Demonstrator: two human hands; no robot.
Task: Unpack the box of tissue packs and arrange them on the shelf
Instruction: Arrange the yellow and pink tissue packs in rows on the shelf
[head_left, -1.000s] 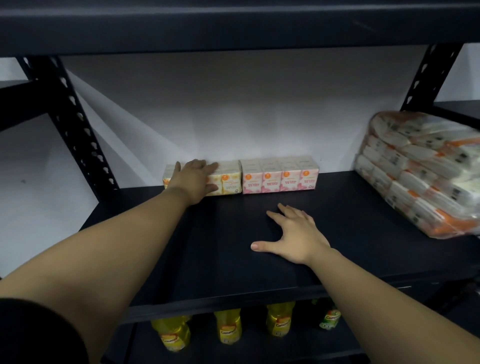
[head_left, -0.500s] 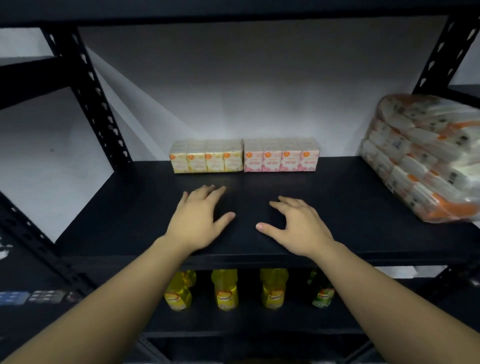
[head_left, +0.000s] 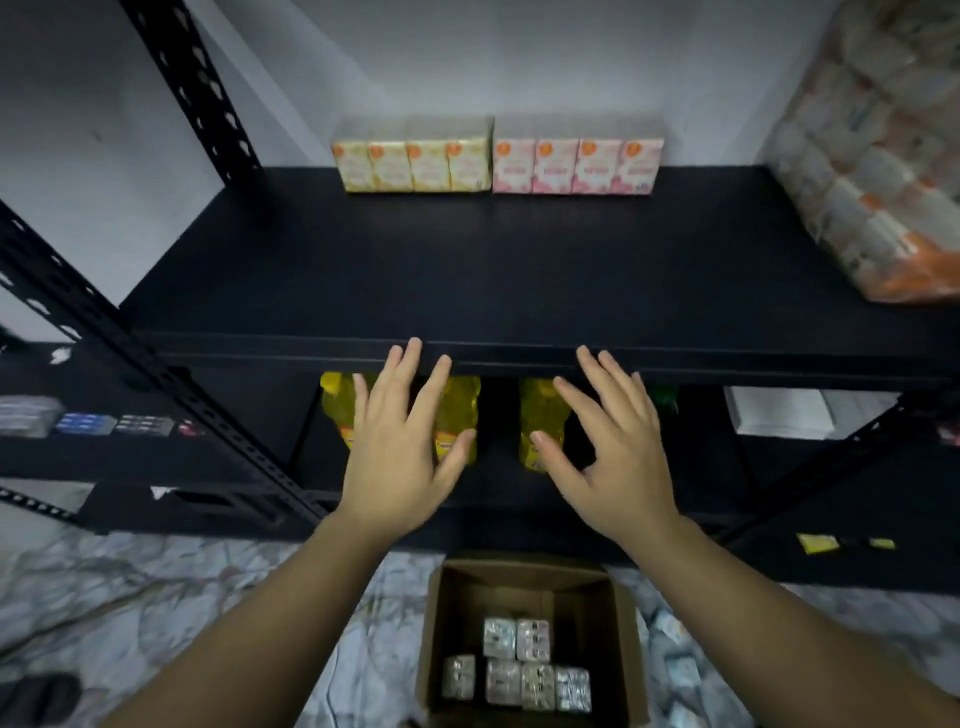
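Note:
A yellow tissue pack (head_left: 414, 165) and a pink tissue pack (head_left: 576, 164) stand side by side at the back of the black shelf (head_left: 467, 270), against the wall. My left hand (head_left: 402, 447) and my right hand (head_left: 608, 452) hover in front of the shelf's front edge, fingers spread, holding nothing. On the floor below stands an open cardboard box (head_left: 530, 644) with several silvery tissue packs (head_left: 519, 667) lying in its bottom.
A big plastic-wrapped bundle of tissue rolls (head_left: 883, 171) fills the shelf's right end. Yellow oil bottles (head_left: 457, 415) stand on the lower shelf behind my hands. A slanted black upright (head_left: 197, 88) rises at the left. The floor is marble-patterned.
Both hands have pulled back off the shelf to its front edge. My view has tipped down, so the cardboard box on the floor is now in sight.

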